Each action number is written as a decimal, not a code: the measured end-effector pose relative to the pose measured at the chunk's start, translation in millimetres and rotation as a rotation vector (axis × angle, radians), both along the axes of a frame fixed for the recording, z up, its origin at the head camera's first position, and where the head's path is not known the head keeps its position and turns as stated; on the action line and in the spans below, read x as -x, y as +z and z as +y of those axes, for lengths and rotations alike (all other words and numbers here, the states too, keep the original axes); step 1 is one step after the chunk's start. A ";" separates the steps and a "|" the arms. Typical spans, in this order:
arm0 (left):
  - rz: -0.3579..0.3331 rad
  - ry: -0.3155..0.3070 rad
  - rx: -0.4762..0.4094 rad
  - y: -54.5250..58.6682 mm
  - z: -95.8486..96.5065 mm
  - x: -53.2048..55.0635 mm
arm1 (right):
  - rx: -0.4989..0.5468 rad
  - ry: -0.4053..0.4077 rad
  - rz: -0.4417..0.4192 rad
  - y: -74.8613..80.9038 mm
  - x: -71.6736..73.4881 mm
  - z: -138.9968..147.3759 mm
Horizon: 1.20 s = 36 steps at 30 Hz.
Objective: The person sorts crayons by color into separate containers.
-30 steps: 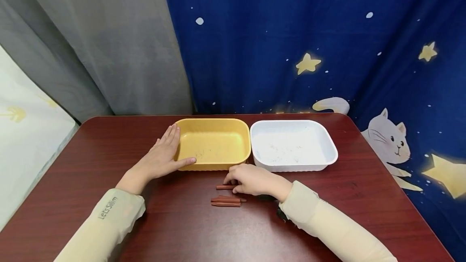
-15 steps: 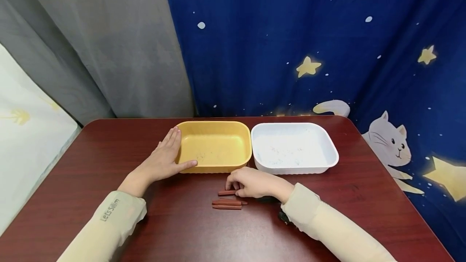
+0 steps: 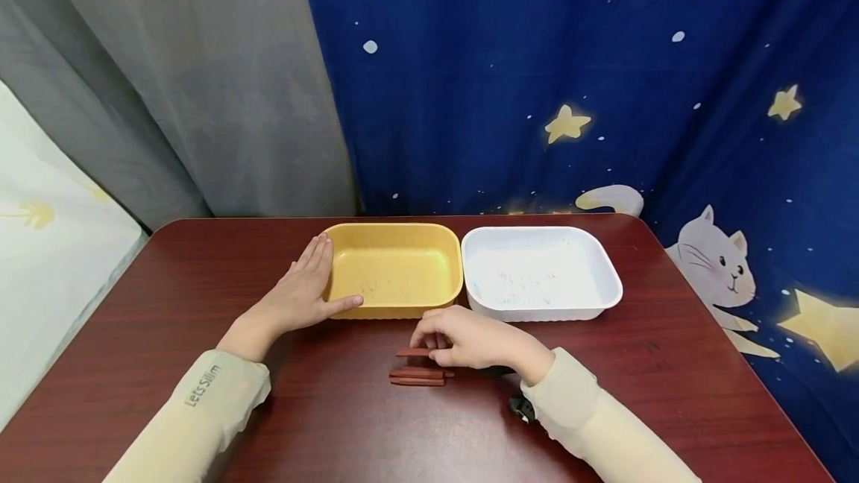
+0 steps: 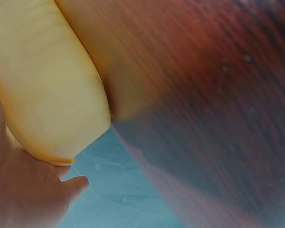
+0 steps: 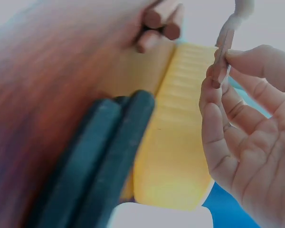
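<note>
My right hand (image 3: 473, 338) pinches a reddish-brown crayon (image 3: 411, 352) between thumb and fingers, just in front of the yellow bin (image 3: 392, 312). In the right wrist view the thumb presses this crayon (image 5: 222, 59) against the fingers. Slightly nearer to me, several more brown crayons (image 3: 416, 377) lie side by side on the table; their blunt ends (image 5: 154, 19) show at the top of the right wrist view. My left hand (image 3: 295, 293) rests on the yellow bin's left side, fingers straight, thumb over the front rim. In the left wrist view the bin's outer wall (image 4: 52, 85) partly hides that hand.
A white bin (image 3: 543, 314) stands right of the yellow one, nearly touching it. Dark green sticks (image 5: 109, 156) lie close below my right wrist, mostly hidden in the head view. Curtains (image 3: 470, 95) hang behind the dark red table (image 3: 322, 423).
Over the last half second my right hand has shifted slightly left with the crayon, which looks a little raised. The head view has tilted slightly since the first frame. My left hand stays on the bin.
</note>
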<state>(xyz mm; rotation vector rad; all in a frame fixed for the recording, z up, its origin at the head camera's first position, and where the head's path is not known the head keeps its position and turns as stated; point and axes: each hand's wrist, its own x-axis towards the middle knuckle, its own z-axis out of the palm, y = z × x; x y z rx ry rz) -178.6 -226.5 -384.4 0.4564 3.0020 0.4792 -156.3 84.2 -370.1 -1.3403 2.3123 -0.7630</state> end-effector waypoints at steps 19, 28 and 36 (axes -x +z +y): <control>0.010 0.006 -0.009 -1.8 -1.1 -0.8 | 0.145 -0.066 -0.002 13.7 14.4 -8.9; 0.018 0.010 -0.014 -4.0 -1.3 -0.1 | 0.225 -0.091 -0.012 11.4 32.0 -16.8; 0.011 0.007 -0.020 -3.2 -0.5 -0.6 | 0.229 -0.128 -0.009 9.2 49.9 -28.8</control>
